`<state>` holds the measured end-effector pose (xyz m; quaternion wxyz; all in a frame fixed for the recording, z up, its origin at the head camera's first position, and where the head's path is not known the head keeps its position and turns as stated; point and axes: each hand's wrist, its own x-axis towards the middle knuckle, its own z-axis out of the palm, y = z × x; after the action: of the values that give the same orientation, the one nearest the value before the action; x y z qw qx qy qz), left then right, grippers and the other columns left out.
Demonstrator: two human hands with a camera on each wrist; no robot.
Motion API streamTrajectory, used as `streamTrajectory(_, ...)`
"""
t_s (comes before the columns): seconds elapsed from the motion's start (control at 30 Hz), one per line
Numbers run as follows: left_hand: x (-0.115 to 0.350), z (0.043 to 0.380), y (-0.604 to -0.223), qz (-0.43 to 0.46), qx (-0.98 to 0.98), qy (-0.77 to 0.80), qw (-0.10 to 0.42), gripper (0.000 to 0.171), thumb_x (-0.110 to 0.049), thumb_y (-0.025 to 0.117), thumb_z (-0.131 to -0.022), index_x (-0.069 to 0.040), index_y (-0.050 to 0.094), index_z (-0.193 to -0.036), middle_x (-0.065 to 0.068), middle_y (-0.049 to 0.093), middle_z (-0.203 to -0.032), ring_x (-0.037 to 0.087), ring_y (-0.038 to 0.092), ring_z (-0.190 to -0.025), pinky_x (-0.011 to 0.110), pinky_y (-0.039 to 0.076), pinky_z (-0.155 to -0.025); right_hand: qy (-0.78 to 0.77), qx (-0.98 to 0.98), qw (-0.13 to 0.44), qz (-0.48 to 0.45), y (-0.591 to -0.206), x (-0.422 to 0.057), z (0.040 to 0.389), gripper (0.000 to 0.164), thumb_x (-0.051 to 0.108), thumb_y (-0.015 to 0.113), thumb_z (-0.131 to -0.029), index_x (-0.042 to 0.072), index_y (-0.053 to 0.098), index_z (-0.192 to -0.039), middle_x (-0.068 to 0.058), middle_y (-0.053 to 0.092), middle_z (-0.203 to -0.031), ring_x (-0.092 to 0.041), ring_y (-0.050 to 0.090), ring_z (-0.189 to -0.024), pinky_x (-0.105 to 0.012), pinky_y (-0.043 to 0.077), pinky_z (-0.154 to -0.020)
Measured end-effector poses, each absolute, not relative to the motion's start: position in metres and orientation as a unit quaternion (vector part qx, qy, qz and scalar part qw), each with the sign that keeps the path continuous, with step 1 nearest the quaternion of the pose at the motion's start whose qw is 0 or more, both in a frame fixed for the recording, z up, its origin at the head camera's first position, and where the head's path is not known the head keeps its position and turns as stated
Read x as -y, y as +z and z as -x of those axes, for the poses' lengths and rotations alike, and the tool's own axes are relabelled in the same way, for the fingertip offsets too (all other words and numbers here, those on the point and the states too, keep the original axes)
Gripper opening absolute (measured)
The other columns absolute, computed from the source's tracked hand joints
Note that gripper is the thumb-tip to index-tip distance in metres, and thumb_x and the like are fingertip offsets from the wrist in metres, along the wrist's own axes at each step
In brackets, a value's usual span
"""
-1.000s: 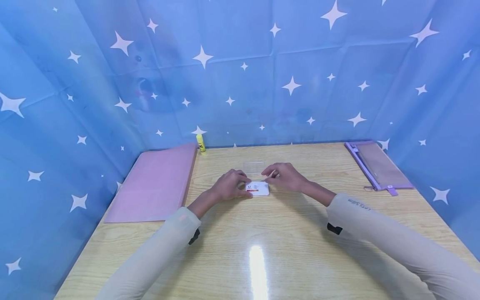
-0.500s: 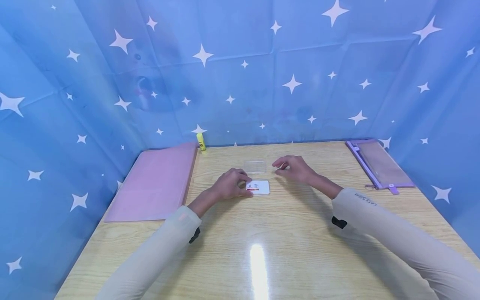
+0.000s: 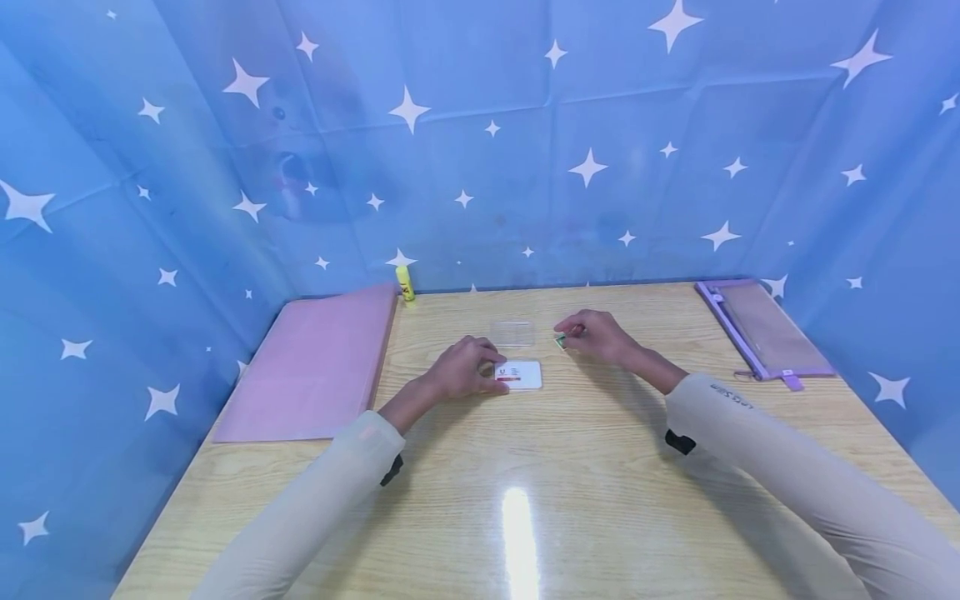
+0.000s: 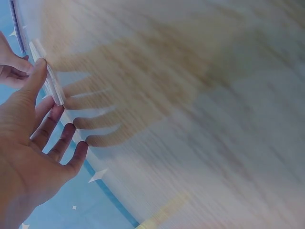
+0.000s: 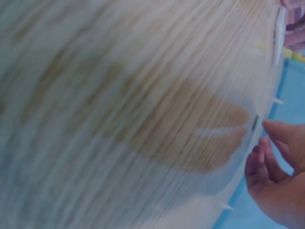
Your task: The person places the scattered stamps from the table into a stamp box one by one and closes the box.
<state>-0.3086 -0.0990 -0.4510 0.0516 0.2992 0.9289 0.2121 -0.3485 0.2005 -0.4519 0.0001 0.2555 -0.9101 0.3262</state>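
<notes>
My left hand (image 3: 467, 369) grips a flat card case (image 3: 522, 375) on the table, thumb and fingers on opposite edges at its left end. A white card with a small logo and a red stripe shows on the case. In the left wrist view the case (image 4: 53, 83) appears edge-on between thumb and fingers. To the right, my right hand (image 3: 596, 335) pinches a small green and white piece (image 3: 560, 342) at its fingertips, close over the table. In the right wrist view this piece (image 5: 256, 122) is a thin sliver by the thumb tip. A clear plastic lid (image 3: 512, 333) lies behind the case.
A pink folder (image 3: 311, 367) lies at the left, with a yellow glue stick (image 3: 405, 283) upright by its back corner. A purple-edged zip pouch (image 3: 768, 329) rests at the back right. A blue star-patterned cloth (image 3: 480, 150) hangs behind the wooden table (image 3: 450, 500).
My right hand has drawn back from the card case, to the right and slightly farther away; the green and white piece now shows at its fingertips. My left hand stays on the case.
</notes>
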Motion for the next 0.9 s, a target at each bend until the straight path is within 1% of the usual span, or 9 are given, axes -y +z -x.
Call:
streamTrajectory(0.1, 0.098, 0.309, -0.451, -0.299, -0.929, 0.212, 0.053, 0.057, -0.041, 0.085, -0.087, -0.011, 0.071, -0.133, 0.007, 0.066, -0.135, 0.024, 0.056, -0.122, 0.041, 0.047, -0.104, 0.319, 0.911, 0.001, -0.262, -0.454, -0.202, 0.350, 0.024, -0.004, 0.068, -0.095, -0.008, 0.073, -0.118, -0.022, 0.072, -0.105, -0.032, 0.069, -0.089, -0.042, 0.054, -0.078)
streamTrajectory(0.2, 0.098, 0.309, -0.452, -0.299, -0.929, 0.210, 0.052, 0.057, -0.041, 0.085, -0.087, -0.011, 0.072, -0.133, 0.007, 0.066, -0.135, 0.024, 0.056, -0.122, 0.041, 0.046, -0.105, 0.316, 0.910, 0.002, -0.267, -0.457, -0.204, 0.350, 0.024, -0.005, 0.066, -0.095, -0.009, 0.073, -0.118, -0.021, 0.071, -0.103, -0.029, 0.065, -0.084, -0.037, 0.049, -0.074)
streamTrajectory(0.4, 0.097, 0.308, -0.451, -0.295, -0.931, 0.207, 0.054, 0.056, -0.040, 0.085, -0.087, -0.011, 0.071, -0.133, 0.007, 0.065, -0.136, 0.024, 0.056, -0.123, 0.040, 0.046, -0.106, 0.317, 0.909, 0.002, -0.272, -0.461, -0.205, 0.351, 0.024, -0.006, 0.065, -0.096, -0.009, 0.073, -0.118, -0.020, 0.070, -0.103, -0.021, 0.058, -0.078, -0.032, 0.044, -0.070)
streamTrajectory(0.5, 0.097, 0.309, -0.451, -0.296, -0.930, 0.209, 0.053, 0.056, -0.040, 0.085, -0.087, -0.010, 0.071, -0.133, 0.007, 0.066, -0.136, 0.024, 0.056, -0.123, 0.041, 0.046, -0.106, 0.317, 0.908, 0.002, -0.276, -0.463, -0.205, 0.351, 0.023, -0.005, 0.066, -0.097, -0.008, 0.073, -0.119, -0.017, 0.069, -0.099, -0.018, 0.057, -0.077, -0.030, 0.045, -0.069)
streamTrajectory(0.57, 0.098, 0.309, -0.450, -0.298, -0.929, 0.210, 0.052, 0.056, -0.040, 0.085, -0.087, -0.010, 0.071, -0.133, 0.007, 0.066, -0.135, 0.025, 0.056, -0.123, 0.041, 0.046, -0.106, 0.320, 0.904, -0.001, -0.282, -0.463, -0.205, 0.350, 0.023, -0.003, 0.068, -0.097, -0.008, 0.073, -0.118, -0.015, 0.068, -0.096, -0.018, 0.057, -0.077, -0.030, 0.046, -0.068)
streamTrajectory(0.7, 0.098, 0.309, -0.451, -0.303, -0.928, 0.211, 0.051, 0.056, -0.039, 0.086, -0.086, -0.010, 0.072, -0.132, 0.007, 0.067, -0.134, 0.025, 0.057, -0.121, 0.041, 0.046, -0.105, 0.318, 0.903, -0.011, -0.290, -0.462, -0.206, 0.348, 0.024, 0.001, 0.071, -0.096, -0.008, 0.073, -0.118, -0.011, 0.068, -0.092, -0.019, 0.059, -0.079, -0.031, 0.049, -0.074)
streamTrajectory(0.83, 0.099, 0.310, -0.452, -0.306, -0.927, 0.211, 0.049, 0.056, -0.039, 0.086, -0.086, -0.009, 0.072, -0.132, 0.008, 0.067, -0.133, 0.025, 0.057, -0.121, 0.041, 0.047, -0.104, 0.318, 0.904, -0.021, -0.284, -0.459, -0.208, 0.346, 0.026, 0.004, 0.074, -0.095, -0.007, 0.073, -0.118, -0.010, 0.070, -0.093, -0.021, 0.063, -0.081, -0.035, 0.052, -0.078)
streamTrajectory(0.9, 0.099, 0.310, -0.451, -0.306, -0.927, 0.211, 0.048, 0.057, -0.039, 0.086, -0.086, -0.009, 0.072, -0.132, 0.008, 0.067, -0.133, 0.025, 0.057, -0.120, 0.041, 0.047, -0.104, 0.323, 0.904, -0.024, -0.278, -0.457, -0.210, 0.345, 0.026, 0.005, 0.075, -0.094, -0.007, 0.074, -0.117, -0.010, 0.071, -0.094, -0.021, 0.063, -0.081, -0.035, 0.052, -0.079)
